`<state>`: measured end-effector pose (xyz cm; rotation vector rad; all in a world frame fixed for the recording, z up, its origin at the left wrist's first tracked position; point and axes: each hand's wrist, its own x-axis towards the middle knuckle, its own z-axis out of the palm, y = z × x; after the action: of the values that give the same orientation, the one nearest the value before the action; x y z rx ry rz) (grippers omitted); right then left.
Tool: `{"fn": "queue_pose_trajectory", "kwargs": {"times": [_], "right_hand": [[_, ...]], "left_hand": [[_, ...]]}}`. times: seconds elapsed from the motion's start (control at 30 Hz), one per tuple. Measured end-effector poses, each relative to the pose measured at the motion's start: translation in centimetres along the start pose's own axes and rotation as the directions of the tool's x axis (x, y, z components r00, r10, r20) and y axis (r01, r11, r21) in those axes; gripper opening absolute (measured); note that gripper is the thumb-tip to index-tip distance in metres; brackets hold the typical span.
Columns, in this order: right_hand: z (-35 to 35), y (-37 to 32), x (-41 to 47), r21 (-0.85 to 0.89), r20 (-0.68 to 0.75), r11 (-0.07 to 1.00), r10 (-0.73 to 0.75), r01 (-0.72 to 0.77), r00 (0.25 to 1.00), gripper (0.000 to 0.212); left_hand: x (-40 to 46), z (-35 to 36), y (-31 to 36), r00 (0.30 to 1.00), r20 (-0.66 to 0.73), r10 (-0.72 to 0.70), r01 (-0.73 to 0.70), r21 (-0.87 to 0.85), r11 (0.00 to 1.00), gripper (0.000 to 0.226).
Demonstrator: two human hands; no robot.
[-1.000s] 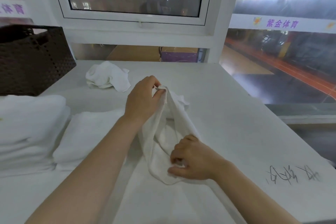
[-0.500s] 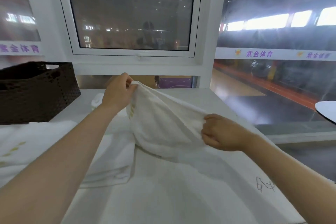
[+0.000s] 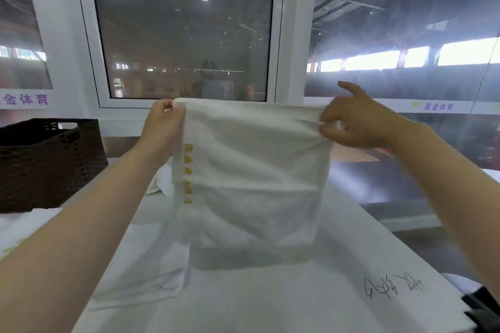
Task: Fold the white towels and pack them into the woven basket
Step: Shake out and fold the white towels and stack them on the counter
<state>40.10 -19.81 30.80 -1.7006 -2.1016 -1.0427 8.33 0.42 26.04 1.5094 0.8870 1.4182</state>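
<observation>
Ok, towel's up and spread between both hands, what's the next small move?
Probably bring the two top corners together to halve it. The white towel with gold lettering hangs flat, pinched at its top corners by the left hand and right hand, lower edge near the white table.

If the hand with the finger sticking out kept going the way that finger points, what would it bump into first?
That is the right hand, pinching the white towel. Its finger points up and away toward the window frame, so probably the frame or glass first. Nothing shows between, though depth is hard to judge.
</observation>
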Motion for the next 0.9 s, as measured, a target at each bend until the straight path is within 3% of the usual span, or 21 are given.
{"fn": "queue_pose_trajectory", "kwargs": {"times": [0.13,0.23,0.4,0.47,0.53,0.7,0.8,0.9], "right_hand": [[-0.6,1.0,-0.5,-0.041,0.047,0.996,0.075,-0.073,0.996,0.041],[0.2,0.4,-0.5,-0.09,0.16,0.995,0.047,-0.032,0.986,0.048],[0.7,0.2,-1.2,-0.062,0.116,0.998,0.0,0.007,0.993,0.032],[0.3,-0.3,-1.3,-0.075,0.02,0.997,0.009,-0.007,1.0,0.037],[0.4,-0.6,-1.4,-0.189,-0.039,0.979,-0.078,0.069,0.996,0.033],[0.0,0.2,-1.9,-0.183,-0.041,0.982,0.031,-0.038,0.999,0.029],[-1.0,0.4,-2.3,-0.103,-0.077,0.989,0.094,-0.102,0.993,0.038],[-1.6,0.2,-3.1,0.119,-0.048,0.978,0.176,-0.169,0.983,0.034]], "left_hand": [[-0.3,0.0,-0.4,0.998,0.028,-0.05,0.053,-0.09,0.995,0.014],[-0.5,0.3,-0.6,1.0,-0.021,0.011,-0.01,0.065,0.998,0.017],[-1.1,-0.5,-1.3,0.998,-0.01,0.063,-0.06,0.165,0.984,0.018],[-1.3,-0.9,-1.0,0.999,-0.033,0.022,-0.019,0.078,0.997,0.013],[-1.4,-1.2,-0.7,1.0,0.016,-0.017,0.016,0.025,1.0,0.015],[-1.6,-0.9,-0.7,0.999,0.04,-0.025,0.023,0.033,0.999,0.02],[-0.9,-1.0,-0.9,0.998,0.066,-0.023,0.018,0.077,0.997,0.012],[-0.6,-1.5,-1.1,0.986,0.164,-0.023,0.0,0.137,0.991,0.01]]}}
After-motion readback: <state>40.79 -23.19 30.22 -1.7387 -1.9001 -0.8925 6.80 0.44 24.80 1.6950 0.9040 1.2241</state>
